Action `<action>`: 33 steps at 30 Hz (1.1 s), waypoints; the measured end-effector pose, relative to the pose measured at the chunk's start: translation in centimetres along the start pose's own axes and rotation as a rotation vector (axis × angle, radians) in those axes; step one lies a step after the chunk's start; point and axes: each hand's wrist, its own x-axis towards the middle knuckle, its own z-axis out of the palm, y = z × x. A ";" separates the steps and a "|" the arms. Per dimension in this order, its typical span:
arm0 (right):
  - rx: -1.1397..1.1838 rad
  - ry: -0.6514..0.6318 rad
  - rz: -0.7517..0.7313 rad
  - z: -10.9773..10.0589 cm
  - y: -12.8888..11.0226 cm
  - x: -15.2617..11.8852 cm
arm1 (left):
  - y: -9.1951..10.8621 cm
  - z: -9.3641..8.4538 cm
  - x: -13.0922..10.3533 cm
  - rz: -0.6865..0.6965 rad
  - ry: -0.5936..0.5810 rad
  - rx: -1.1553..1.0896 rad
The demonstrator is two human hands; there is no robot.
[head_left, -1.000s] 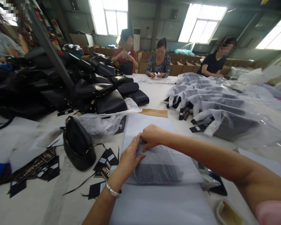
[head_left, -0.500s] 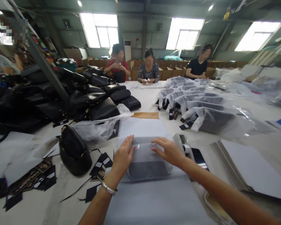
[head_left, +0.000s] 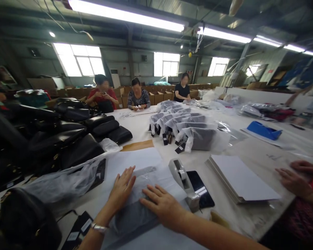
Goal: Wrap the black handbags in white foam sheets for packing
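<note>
A dark item wrapped in translucent white plastic (head_left: pixel 135 215) lies flat before me on white sheets (head_left: pixel 148 156). My left hand (head_left: pixel 122 190) rests on its left side, with fingers stretched out and slightly apart. Spread over its right side is my right hand (head_left: pixel 165 205), palm down. Neither hand grips anything. Just right of the wrapped item stands a grey tape dispenser (head_left: pixel 184 182), beside a dark phone (head_left: pixel 202 189). To the left are a black handbag (head_left: pixel 26 218), crumpled clear plastic (head_left: pixel 67 184) and black tags (head_left: pixel 79 227).
Black handbags (head_left: pixel 80 146) pile up at left. Several wrapped bags (head_left: pixel 203 139) line the far middle. White boards (head_left: pixel 245 177) are stacked at right, near a co-worker's hands (head_left: pixel 294 177). A blue object (head_left: pixel 263 131) lies farther back. Other people sit across the table.
My view has swung right and tilted up, bringing a co-worker's hands into sight. My right hand has gone from raised, curled fingers to lying flat on the wrapped item.
</note>
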 end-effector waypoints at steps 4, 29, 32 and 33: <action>0.071 -0.041 -0.021 -4.9 2.0 3.4 | -0.3 -4.6 -2.4 -0.154 0.165 -0.243; 0.225 0.580 0.421 -15.9 14.5 4.0 | 7.0 -4.4 5.4 -0.101 0.205 -0.117; 0.090 0.642 0.529 -20.4 17.1 -1.8 | 12.5 -2.8 9.1 0.120 0.142 -0.199; 0.050 0.650 0.573 -21.5 18.1 -4.0 | 14.3 -1.8 10.3 0.180 0.103 -0.238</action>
